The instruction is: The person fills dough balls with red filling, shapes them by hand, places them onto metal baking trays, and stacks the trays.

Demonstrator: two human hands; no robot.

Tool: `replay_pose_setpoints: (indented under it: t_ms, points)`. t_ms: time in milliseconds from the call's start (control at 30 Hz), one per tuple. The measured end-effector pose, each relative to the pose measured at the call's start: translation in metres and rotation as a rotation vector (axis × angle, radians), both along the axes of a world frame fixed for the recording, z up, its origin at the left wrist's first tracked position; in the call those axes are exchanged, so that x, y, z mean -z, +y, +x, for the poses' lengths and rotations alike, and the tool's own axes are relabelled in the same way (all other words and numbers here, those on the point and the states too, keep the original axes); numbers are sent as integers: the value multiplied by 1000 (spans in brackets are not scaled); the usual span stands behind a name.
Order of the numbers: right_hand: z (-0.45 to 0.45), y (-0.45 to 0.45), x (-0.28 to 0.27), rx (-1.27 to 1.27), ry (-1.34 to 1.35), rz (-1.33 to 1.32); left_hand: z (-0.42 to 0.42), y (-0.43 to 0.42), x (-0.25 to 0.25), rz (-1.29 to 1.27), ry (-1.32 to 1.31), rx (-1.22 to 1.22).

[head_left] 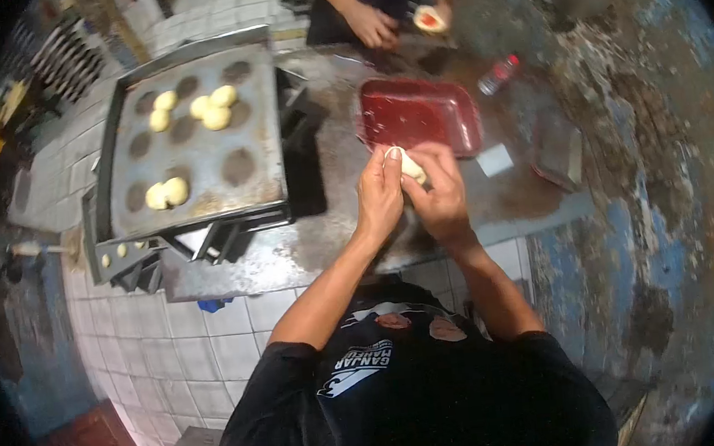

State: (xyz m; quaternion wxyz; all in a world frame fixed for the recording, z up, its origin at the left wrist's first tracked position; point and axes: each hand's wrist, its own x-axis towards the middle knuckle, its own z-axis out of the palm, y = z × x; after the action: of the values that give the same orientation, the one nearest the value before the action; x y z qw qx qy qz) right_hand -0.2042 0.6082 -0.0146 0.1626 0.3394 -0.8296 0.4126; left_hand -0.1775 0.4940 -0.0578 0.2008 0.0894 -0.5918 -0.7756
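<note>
A pale piece of dough [411, 166] is held between both hands, above the near edge of a red tray [469, 120]. My left hand [381, 191] grips it from the left, thumb up along its side. From the right, my right hand [441, 194] has its fingers closed round the dough and partly hides it. Inside the red tray there is a reddish, shiny surface. To the left, several round dough balls [216, 116] sit in clusters on a dark metal baking tray [199, 169].
Across the table, a co-worker's hand [372, 26] rests near the edge, beside a dough round with red filling [429, 19]. A red-capped bottle [499, 75], a white paper square [495, 161] and a rectangular tin [558, 154] lie right. Another tray with dough balls [121, 249] is lower left.
</note>
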Motion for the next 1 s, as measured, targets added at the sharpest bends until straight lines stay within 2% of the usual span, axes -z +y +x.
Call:
replay_pose_setpoints:
  t_ms: [33,100,133,167,233,267,367,400,433,500,567,633,667,700,767,800,833,867,900,933,967,1000]
  points:
    - [0,11,2,33,-9,18,-4,8,9,18,-9,33]
    - [0,34,3,84,-341,109,-16,26,33,-286,43,-46]
    - [-1,45,0,89,-502,77,-20,40,34,-236,97,-91]
    - [-3,54,14,104,-513,71,-24,53,35,-239,88,-72]
    - [-11,80,44,-46,-822,-622,-31,86,23,6,-91,88]
    - [-16,96,46,-115,-906,-583,-35,95,24,-141,-65,15]
    - [-21,141,26,-220,-1014,-617,-32,119,22,-86,-118,107]
    - [-18,149,29,-138,-866,-676,-31,130,24,-141,-132,95]
    - [-18,164,35,-145,-879,-700,-27,144,26,-165,-146,94]
    - [-23,191,48,-277,-980,-562,-20,170,29,-81,-73,71]
    - [-30,218,56,-295,-1025,-537,-4,182,33,37,-134,140]
    - [-36,233,69,-237,-939,-587,13,198,44,173,-266,-33]
    - [-34,234,79,-167,-886,-614,20,190,82,349,-375,-21]
    - [-28,237,89,-183,-894,-625,35,186,118,231,-445,28]
    - [-11,244,111,-148,-540,42,67,192,190,4,-565,168]
    - [1,241,128,-315,-326,261,73,223,117,-83,-751,185]
    - [11,240,130,-406,-224,373,86,232,152,-447,-436,76]
    - [20,239,131,-499,-115,468,89,233,154,-537,-428,120]
    - [19,239,108,-464,-23,245,87,232,150,-580,-426,133]
    - [13,237,106,-454,11,131,83,233,140,-623,-424,144]
    - [7,236,105,-444,49,21,85,234,130,-267,-495,75]
    - [-9,235,122,-404,-356,-55,86,235,120,91,-552,5]
